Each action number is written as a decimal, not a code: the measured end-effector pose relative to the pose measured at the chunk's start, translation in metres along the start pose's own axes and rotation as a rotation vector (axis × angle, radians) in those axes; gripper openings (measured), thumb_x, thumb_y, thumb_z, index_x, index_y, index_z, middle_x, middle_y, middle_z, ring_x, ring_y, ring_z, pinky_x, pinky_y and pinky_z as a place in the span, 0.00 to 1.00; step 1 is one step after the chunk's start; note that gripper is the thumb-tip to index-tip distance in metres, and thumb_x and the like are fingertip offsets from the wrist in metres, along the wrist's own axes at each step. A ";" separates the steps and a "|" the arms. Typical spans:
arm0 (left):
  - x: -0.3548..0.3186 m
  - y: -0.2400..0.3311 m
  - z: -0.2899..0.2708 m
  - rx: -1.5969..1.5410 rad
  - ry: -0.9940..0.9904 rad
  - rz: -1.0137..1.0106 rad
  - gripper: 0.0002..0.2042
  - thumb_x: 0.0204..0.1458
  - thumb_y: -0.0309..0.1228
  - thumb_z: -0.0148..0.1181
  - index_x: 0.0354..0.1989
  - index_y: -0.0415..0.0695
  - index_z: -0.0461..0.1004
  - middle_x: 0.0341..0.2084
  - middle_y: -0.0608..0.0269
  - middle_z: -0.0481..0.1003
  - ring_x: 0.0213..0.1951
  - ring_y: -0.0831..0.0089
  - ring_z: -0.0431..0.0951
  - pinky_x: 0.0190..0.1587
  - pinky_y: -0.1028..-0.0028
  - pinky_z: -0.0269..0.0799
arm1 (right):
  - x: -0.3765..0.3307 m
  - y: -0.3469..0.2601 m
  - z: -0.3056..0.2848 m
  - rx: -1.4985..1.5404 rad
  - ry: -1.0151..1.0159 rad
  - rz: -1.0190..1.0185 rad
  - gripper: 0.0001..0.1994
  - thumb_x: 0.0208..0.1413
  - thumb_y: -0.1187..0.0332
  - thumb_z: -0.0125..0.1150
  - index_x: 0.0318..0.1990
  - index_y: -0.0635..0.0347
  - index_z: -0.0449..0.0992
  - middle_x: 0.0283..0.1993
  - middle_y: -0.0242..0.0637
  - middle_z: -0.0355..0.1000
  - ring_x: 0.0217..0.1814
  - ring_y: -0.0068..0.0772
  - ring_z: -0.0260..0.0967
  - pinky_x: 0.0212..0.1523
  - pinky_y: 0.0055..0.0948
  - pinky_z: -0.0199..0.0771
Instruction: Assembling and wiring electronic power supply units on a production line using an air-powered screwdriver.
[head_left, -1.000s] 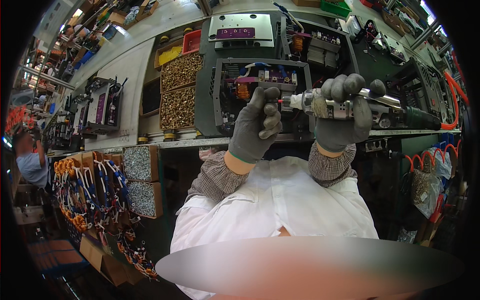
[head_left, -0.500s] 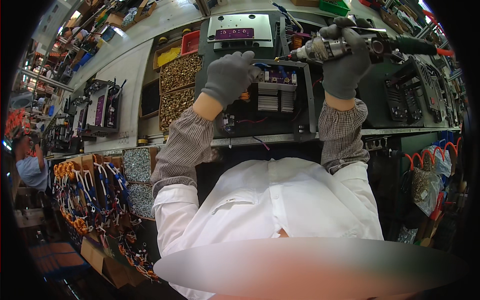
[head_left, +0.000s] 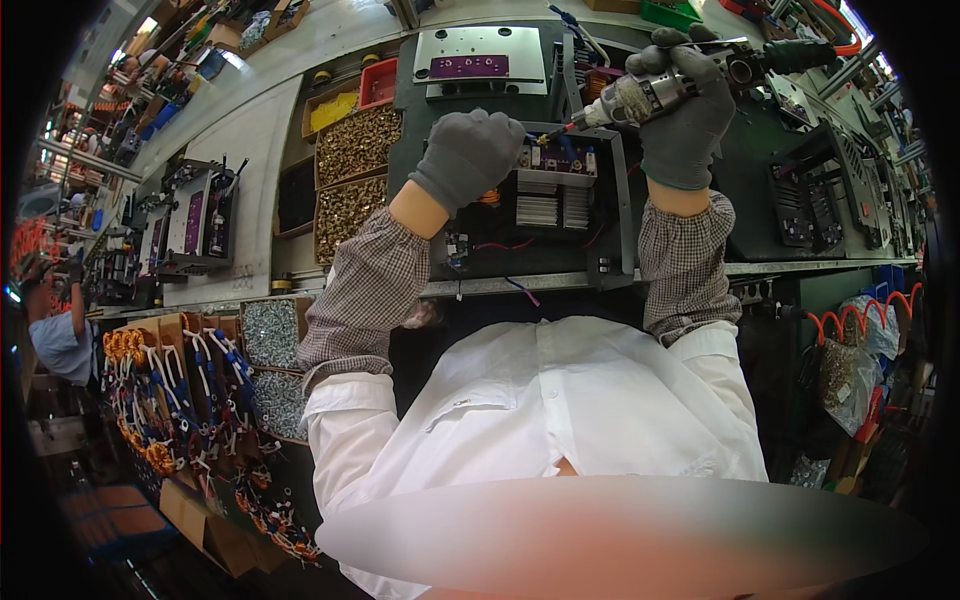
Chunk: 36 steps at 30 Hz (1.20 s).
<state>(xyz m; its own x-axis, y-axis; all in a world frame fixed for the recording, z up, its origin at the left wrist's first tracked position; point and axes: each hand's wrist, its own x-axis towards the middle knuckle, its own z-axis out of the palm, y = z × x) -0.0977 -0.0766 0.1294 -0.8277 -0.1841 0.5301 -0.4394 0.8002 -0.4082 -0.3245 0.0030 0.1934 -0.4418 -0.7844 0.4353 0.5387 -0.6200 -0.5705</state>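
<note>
Left hand (head_left: 468, 155): gloved, curled narrow, resting on the electronics assembly (head_left: 545, 195).
Right hand (head_left: 685, 110): gripping a power screwdriver (head_left: 680, 82).

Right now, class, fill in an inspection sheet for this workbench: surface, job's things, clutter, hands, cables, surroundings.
Surface: dark workbench with a metal front edge.
Job's things: open electronics chassis with finned heatsink; powered screwdriver, tip at the chassis top edge.
Clutter: trays of brass screws; bins of silver screws.
Hands: left hand, gloved, rests on the chassis; right hand, gloved, grips the screwdriver.
Cables: red and blue wires inside the chassis; wire bundles at the left.
Surroundings: another worker at far left.
</note>
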 end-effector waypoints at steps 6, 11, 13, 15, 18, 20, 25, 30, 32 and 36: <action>0.000 0.002 -0.006 -0.031 0.002 0.060 0.03 0.45 0.32 0.58 0.25 0.49 0.71 0.18 0.68 0.69 0.23 0.73 0.74 0.22 0.71 0.69 | -0.001 -0.006 0.003 0.012 -0.009 -0.010 0.10 0.51 0.72 0.55 0.39 0.67 0.75 0.35 0.41 0.74 0.37 0.33 0.73 0.44 0.37 0.75; -0.002 0.001 -0.003 -0.022 0.029 0.073 0.03 0.45 0.32 0.58 0.26 0.49 0.72 0.19 0.68 0.69 0.24 0.73 0.74 0.23 0.72 0.69 | -0.010 0.003 0.019 -0.116 -0.044 0.086 0.12 0.53 0.69 0.55 0.41 0.68 0.76 0.33 0.41 0.75 0.36 0.33 0.75 0.38 0.32 0.79; -0.003 0.001 -0.002 -0.051 0.072 0.086 0.03 0.45 0.32 0.58 0.25 0.49 0.72 0.18 0.68 0.68 0.23 0.73 0.74 0.22 0.71 0.68 | -0.013 0.006 0.015 -0.145 -0.092 0.143 0.13 0.53 0.68 0.55 0.43 0.67 0.74 0.33 0.41 0.75 0.35 0.33 0.75 0.35 0.30 0.79; -0.003 0.001 -0.003 -0.056 0.064 0.074 0.03 0.45 0.32 0.58 0.25 0.49 0.71 0.18 0.68 0.68 0.23 0.73 0.74 0.22 0.71 0.68 | -0.014 0.010 0.015 -0.308 -0.100 0.191 0.14 0.53 0.69 0.55 0.46 0.67 0.72 0.36 0.41 0.76 0.35 0.32 0.76 0.35 0.31 0.79; -0.002 0.001 -0.003 -0.059 0.060 0.066 0.05 0.45 0.33 0.58 0.23 0.49 0.70 0.17 0.69 0.68 0.22 0.73 0.73 0.22 0.72 0.68 | -0.021 0.025 0.022 -0.380 -0.218 -0.020 0.16 0.54 0.73 0.55 0.50 0.69 0.70 0.37 0.46 0.75 0.33 0.35 0.76 0.30 0.29 0.79; 0.001 0.001 -0.002 -0.057 0.062 0.068 0.05 0.45 0.33 0.59 0.22 0.49 0.70 0.17 0.69 0.68 0.21 0.73 0.73 0.21 0.72 0.68 | -0.021 0.030 0.019 -0.140 -0.353 -0.019 0.18 0.53 0.77 0.60 0.51 0.71 0.69 0.39 0.52 0.75 0.32 0.38 0.77 0.25 0.25 0.77; 0.007 -0.001 0.003 -0.067 -0.003 0.005 0.08 0.47 0.37 0.60 0.23 0.50 0.70 0.18 0.68 0.69 0.22 0.72 0.75 0.22 0.71 0.69 | -0.026 0.033 0.024 -0.431 -0.389 -0.333 0.19 0.53 0.73 0.62 0.51 0.72 0.69 0.40 0.55 0.75 0.32 0.39 0.77 0.23 0.22 0.77; 0.006 -0.009 0.009 -0.322 0.041 -0.187 0.12 0.49 0.43 0.61 0.25 0.48 0.73 0.20 0.66 0.73 0.23 0.68 0.76 0.24 0.68 0.72 | -0.023 0.029 0.025 -0.448 -0.369 -0.217 0.18 0.53 0.74 0.59 0.51 0.73 0.69 0.40 0.56 0.74 0.33 0.39 0.76 0.26 0.26 0.76; 0.008 -0.010 0.011 -0.419 0.033 -0.286 0.14 0.49 0.46 0.61 0.25 0.48 0.74 0.21 0.66 0.74 0.24 0.67 0.77 0.25 0.67 0.72 | -0.024 0.039 0.028 -0.283 -0.335 -0.160 0.18 0.53 0.75 0.59 0.50 0.72 0.69 0.40 0.55 0.74 0.33 0.39 0.76 0.28 0.26 0.76; 0.010 -0.004 0.018 -0.050 -0.138 -0.155 0.17 0.49 0.49 0.59 0.24 0.47 0.74 0.21 0.64 0.73 0.24 0.67 0.77 0.24 0.67 0.72 | -0.021 0.037 0.026 -0.492 -0.338 -0.161 0.17 0.52 0.77 0.59 0.50 0.72 0.69 0.38 0.52 0.74 0.35 0.37 0.74 0.33 0.31 0.77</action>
<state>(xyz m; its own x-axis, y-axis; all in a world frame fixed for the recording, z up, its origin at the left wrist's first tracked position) -0.1102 -0.0923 0.1230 -0.7932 -0.3810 0.4752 -0.5501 0.7830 -0.2904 -0.2771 -0.0037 0.1812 -0.1946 -0.6940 0.6932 0.0543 -0.7132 -0.6988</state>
